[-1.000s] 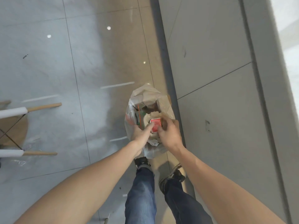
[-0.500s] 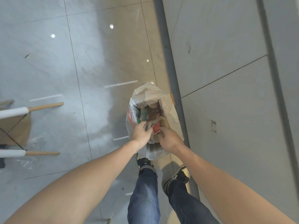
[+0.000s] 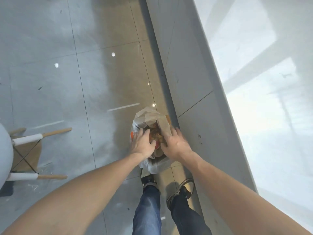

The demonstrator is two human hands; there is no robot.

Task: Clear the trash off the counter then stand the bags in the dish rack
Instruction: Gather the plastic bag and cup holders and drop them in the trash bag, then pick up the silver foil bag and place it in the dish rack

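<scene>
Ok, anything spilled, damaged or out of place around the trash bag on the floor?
Nothing stands out. The trash bag sits upright on the floor by the cabinet base, full, with both hands spread over its open top. No spill shows around it.

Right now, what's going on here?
A person stands over a plastic trash bag on the floor beside the counter base. Both hands are at its open mouth, fingers spread: the left hand over the near left side, the right hand against a brown paper bag stuffed inside. Neither hand visibly grips anything. The bag looks full of wrappers; a chair stands off to the left.
</scene>
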